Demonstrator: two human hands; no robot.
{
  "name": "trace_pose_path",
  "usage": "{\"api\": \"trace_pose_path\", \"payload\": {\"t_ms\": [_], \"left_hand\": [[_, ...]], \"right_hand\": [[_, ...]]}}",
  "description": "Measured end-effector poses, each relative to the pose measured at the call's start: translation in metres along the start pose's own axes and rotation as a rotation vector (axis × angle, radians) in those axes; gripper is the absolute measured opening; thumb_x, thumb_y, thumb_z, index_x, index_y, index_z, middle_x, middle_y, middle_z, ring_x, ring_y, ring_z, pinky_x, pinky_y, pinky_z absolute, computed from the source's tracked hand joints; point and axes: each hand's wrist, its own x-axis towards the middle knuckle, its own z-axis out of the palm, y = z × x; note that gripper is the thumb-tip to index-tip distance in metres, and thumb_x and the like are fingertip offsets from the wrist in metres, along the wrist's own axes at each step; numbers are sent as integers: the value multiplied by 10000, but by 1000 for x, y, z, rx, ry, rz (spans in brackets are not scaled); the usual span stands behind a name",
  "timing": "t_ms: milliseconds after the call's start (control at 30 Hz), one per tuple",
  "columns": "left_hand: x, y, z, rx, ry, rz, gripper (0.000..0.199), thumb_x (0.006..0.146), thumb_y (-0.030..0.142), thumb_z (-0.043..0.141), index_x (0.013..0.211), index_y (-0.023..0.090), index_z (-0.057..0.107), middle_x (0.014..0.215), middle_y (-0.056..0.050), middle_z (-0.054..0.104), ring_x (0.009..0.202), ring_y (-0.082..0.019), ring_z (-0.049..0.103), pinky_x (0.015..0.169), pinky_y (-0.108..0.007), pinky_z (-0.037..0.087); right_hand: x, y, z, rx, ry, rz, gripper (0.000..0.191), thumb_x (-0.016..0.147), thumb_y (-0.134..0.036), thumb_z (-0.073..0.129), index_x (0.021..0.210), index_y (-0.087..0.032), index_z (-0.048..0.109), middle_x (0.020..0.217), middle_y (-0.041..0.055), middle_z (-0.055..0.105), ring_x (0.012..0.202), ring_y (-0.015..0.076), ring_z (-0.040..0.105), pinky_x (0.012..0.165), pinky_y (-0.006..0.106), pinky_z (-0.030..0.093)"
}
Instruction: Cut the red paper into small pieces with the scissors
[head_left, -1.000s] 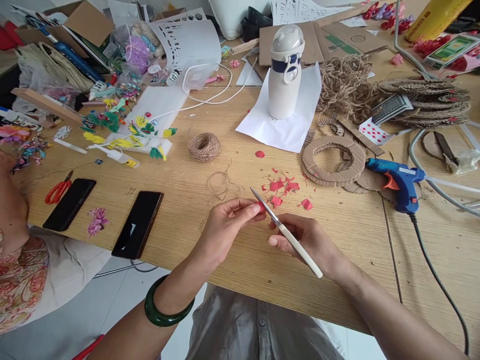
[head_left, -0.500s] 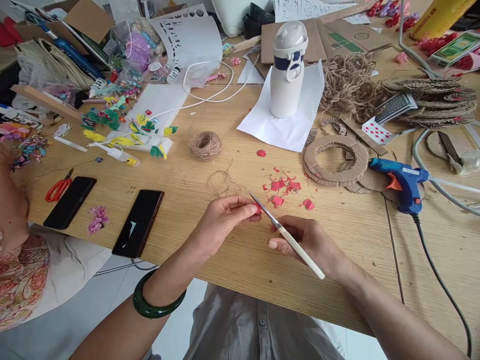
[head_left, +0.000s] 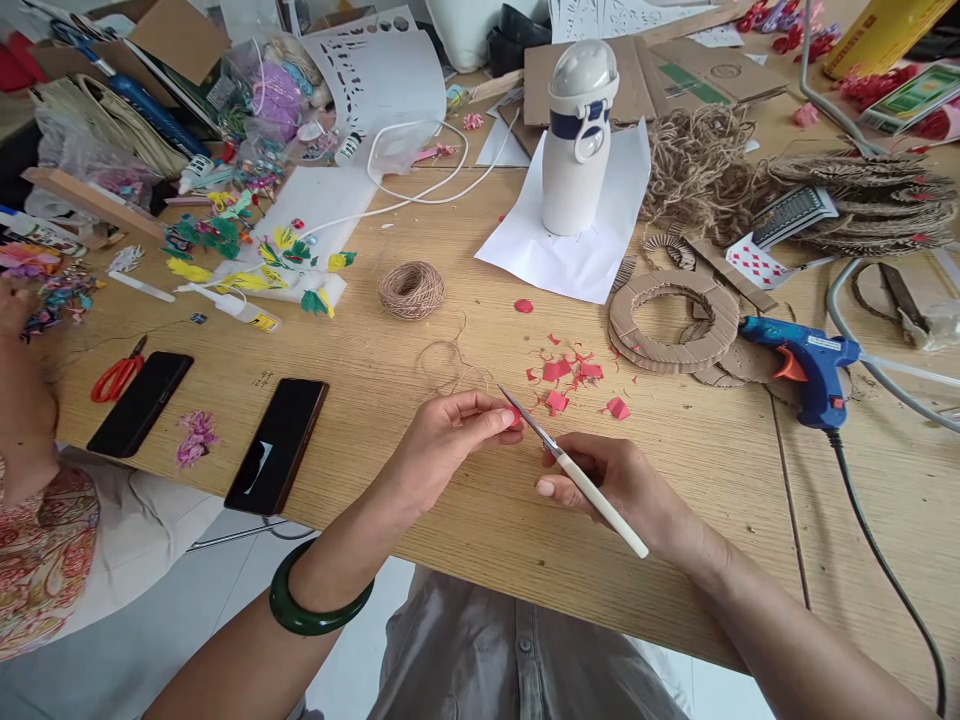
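My left hand (head_left: 442, 450) pinches a small red piece (head_left: 514, 416) between thumb and fingertips. Scissors with white handles (head_left: 600, 500) are gripped in my right hand (head_left: 615, 480), their blades pointing up and left beside the red piece. Just beyond both hands, red paper scraps (head_left: 556, 370) lie scattered on the wooden table (head_left: 360, 400). One red disc (head_left: 523, 306) rests farther back. A thin loose strand curls near my left fingertips, and a twine ball (head_left: 412, 290) sits behind it.
A white bottle (head_left: 574, 170) stands on white paper. Cardboard rings (head_left: 671, 320) and a blue glue gun (head_left: 814, 360) lie right. Two phones (head_left: 277, 445) and orange-handled scissors (head_left: 116, 379) lie left, near another person's arm (head_left: 26, 400).
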Motion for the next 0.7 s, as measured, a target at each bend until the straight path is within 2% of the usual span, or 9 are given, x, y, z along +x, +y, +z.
{"api": "trace_pose_path", "payload": {"t_ms": [133, 233, 367, 467, 700], "left_hand": [[-2, 0, -1, 10, 8, -12, 171, 748, 312, 769, 793, 152, 728, 850, -37, 712, 846, -189, 687, 913, -390, 538], [-4, -2, -1, 65, 3, -27, 182, 754, 339, 766, 791, 166, 720, 836, -25, 706, 847, -187, 687, 909, -377, 528], [-9, -3, 7, 156, -46, -49, 180, 779, 358, 741, 799, 180, 721, 822, -12, 704, 837, -166, 680, 869, -313, 514], [-11, -3, 16, 197, -96, -56, 159, 792, 348, 727, 796, 189, 726, 816, -6, 721, 824, -150, 681, 834, -269, 509], [-13, -4, 27, 250, -132, -36, 137, 797, 325, 716, 818, 193, 746, 845, -19, 751, 853, -171, 691, 839, -275, 523]], "right_hand": [[2, 0, -2, 8, 39, -25, 322, 782, -433, 744, 833, -138, 626, 607, -52, 406, 553, 94, 332, 484, 243, 256], [3, -3, -3, 56, 134, -46, 305, 797, -409, 718, 898, -145, 605, 607, -49, 436, 549, 100, 355, 487, 243, 287], [3, -8, -3, 183, 225, -73, 252, 807, -339, 679, 940, -167, 551, 684, -13, 551, 594, 117, 460, 532, 246, 378], [3, -11, -2, 233, 270, -66, 220, 795, -303, 682, 910, -178, 541, 699, -6, 579, 586, 113, 481, 522, 240, 394], [1, -13, 1, 251, 257, -82, 166, 776, -229, 672, 847, -185, 530, 686, -12, 600, 598, 108, 520, 539, 231, 424]]}}
